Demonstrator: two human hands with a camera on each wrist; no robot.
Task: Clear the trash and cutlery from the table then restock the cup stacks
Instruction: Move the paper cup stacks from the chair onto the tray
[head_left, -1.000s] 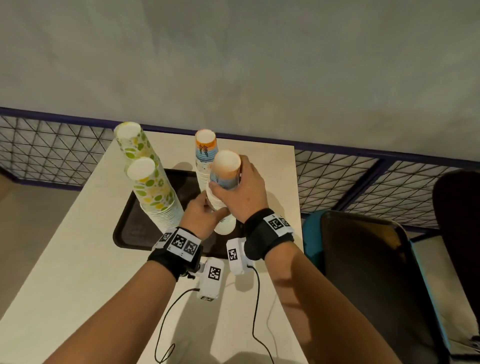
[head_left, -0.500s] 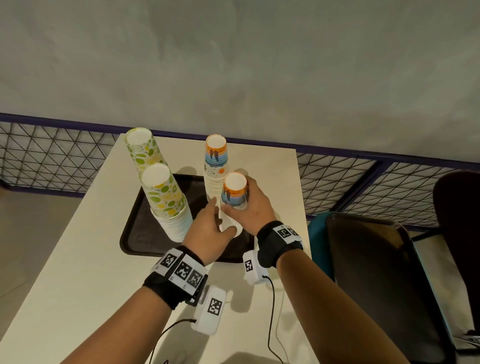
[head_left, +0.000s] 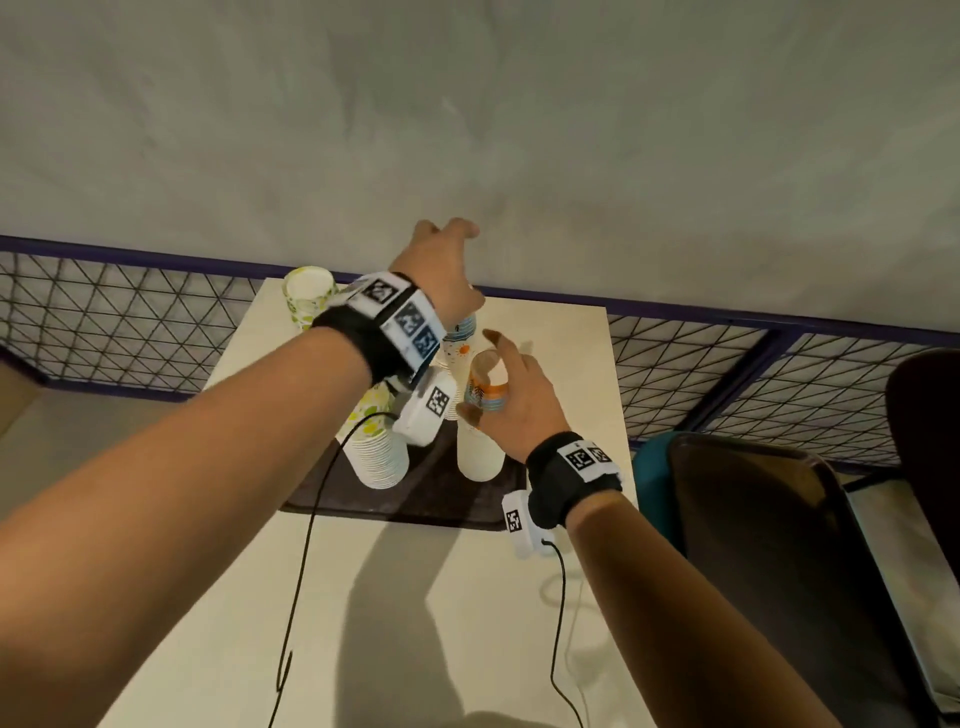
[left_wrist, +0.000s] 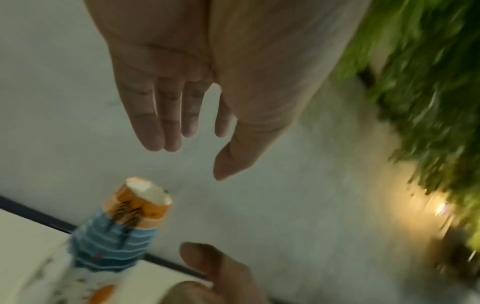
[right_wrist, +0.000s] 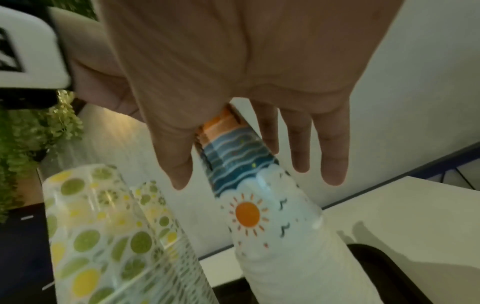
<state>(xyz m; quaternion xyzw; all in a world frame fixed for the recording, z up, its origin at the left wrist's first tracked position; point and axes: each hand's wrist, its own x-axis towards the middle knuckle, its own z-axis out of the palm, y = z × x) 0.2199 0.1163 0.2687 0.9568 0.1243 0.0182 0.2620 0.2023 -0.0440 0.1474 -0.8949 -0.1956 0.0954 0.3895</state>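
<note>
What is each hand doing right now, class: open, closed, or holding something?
Left hand: open, fingers straight, raised above the far orange-and-blue paper cup stack, holding nothing.
Right hand: open, fingers spread around the near orange-and-blue paper cup stack.

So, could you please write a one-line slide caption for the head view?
Left hand reaches open over the rear sun-print cup stack; right hand lies against the near one on the dark tray.

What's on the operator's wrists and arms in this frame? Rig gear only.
Forearms are bare, no sleeves. Each wrist has a black strap: left wrist strap, right wrist strap, each carrying white plates printed with black square fiducial markers. A white camera box with its own marker hangs under each wrist; a thin black cable trails from each.
</note>
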